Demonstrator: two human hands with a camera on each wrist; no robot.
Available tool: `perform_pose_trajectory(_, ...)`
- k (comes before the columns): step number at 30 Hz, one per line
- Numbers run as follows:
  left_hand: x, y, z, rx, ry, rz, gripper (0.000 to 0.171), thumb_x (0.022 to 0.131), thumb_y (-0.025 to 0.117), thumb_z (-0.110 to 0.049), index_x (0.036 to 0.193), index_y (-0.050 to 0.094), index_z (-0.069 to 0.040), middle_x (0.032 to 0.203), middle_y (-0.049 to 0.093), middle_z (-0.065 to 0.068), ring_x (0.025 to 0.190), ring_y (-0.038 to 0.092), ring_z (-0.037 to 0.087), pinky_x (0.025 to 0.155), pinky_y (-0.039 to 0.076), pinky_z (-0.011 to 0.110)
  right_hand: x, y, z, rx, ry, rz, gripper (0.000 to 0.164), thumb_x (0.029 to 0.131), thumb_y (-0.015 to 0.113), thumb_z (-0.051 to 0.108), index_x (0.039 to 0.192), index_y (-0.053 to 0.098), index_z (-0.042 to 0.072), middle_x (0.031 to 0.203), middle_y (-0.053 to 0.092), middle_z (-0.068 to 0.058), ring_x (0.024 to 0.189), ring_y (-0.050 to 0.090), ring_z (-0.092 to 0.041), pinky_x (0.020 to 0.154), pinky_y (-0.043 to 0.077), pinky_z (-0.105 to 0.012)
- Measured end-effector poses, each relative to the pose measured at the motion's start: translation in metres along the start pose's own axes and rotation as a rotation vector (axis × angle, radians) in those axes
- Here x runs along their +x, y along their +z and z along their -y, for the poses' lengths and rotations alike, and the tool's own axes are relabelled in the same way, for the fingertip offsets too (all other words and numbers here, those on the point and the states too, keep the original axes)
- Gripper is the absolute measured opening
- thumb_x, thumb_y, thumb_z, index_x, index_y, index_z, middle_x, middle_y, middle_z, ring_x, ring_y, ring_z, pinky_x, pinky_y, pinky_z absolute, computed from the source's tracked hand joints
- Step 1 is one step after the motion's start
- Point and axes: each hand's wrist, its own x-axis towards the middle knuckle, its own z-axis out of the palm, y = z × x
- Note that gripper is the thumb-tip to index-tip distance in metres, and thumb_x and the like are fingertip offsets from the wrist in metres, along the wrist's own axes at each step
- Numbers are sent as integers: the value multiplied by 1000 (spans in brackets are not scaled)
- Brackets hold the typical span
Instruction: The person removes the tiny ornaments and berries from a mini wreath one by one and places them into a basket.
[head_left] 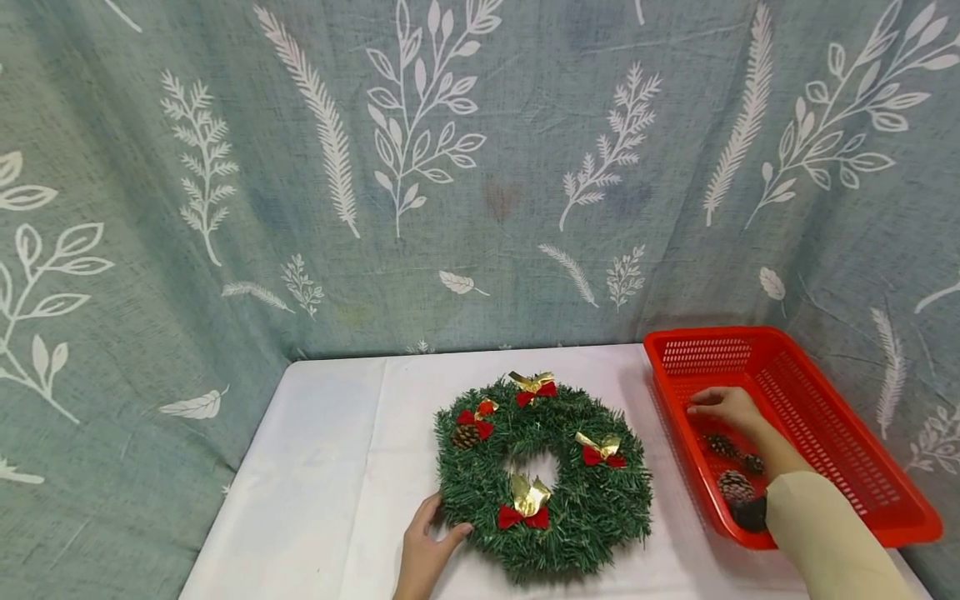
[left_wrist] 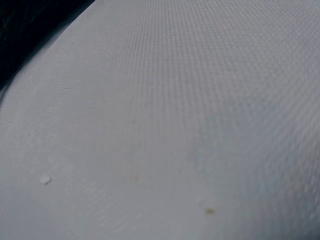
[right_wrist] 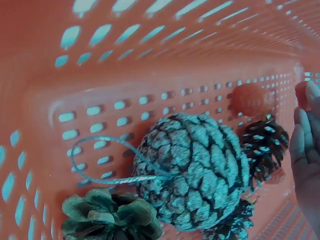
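A green wreath lies on the white table, trimmed with red and gold bows and a pine cone at its upper left. My left hand holds the wreath's lower left edge with thumb and fingers. Inside the red basket, my right hand is lowered near the left wall, fingers bent. In the right wrist view its fingertips pinch a small red thing, mostly hidden. Below that hand lie pine cones, among them a large frosted pine cone with a string loop.
A reddish round thing lies on the basket floor, near a dark pine cone. An open-scaled pine cone sits beside the large one. The left wrist view is mostly white tablecloth. A leaf-patterned grey-green curtain hangs behind the table.
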Motion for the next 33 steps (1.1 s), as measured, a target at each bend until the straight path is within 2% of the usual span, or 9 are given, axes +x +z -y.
perform_pose_trajectory(6,-4,-8,-2,46,-41,19,70,75,77,-43,128,56,-2,128,56,15,119,53,33,97,47,45,-5,14,-10,110,51,27,29,88,67,13,103,65,-11,88,70,-12,74,61,-17,66,56,-26)
perform_pose_trajectory(11,-3,-9,-1,46,-34,4,69,74,78,-43,127,57,-4,125,58,12,117,54,30,96,48,44,-3,16,-11,128,52,21,25,88,66,9,101,64,-12,84,69,-8,70,60,-16,63,55,-26)
perform_pose_trajectory(16,-2,-7,-1,31,7,-16,65,74,78,-40,125,59,-5,123,59,10,115,56,29,94,49,44,-3,12,-7,155,30,3,28,87,68,6,104,62,-16,84,70,-10,69,61,-14,61,54,-24)
perform_pose_trajectory(21,-2,-4,-2,44,28,-20,64,75,78,-38,124,59,-2,122,59,12,114,56,31,93,50,44,-5,8,-5,182,32,-9,36,87,68,9,110,59,-17,88,70,-11,72,62,-10,64,55,-22)
perform_pose_trajectory(24,-2,-3,-2,46,22,-10,65,75,78,-38,125,58,-2,123,59,14,115,55,33,94,49,45,-6,5,-4,167,29,-28,41,87,69,14,113,59,-16,90,71,-10,73,61,-7,65,54,-20)
perform_pose_trajectory(29,-1,-2,-3,25,-19,-2,66,74,78,-41,127,58,-7,124,59,9,116,55,29,96,48,44,-4,-1,1,169,4,-48,47,86,72,19,115,59,-15,90,70,-1,74,60,-2,67,54,-20)
perform_pose_trajectory(33,0,0,-3,27,-19,-2,66,74,78,-41,127,58,-6,124,59,9,116,55,28,96,48,44,-2,-6,6,152,-28,-57,50,85,73,20,116,58,-15,91,70,1,75,58,3,68,53,-20)
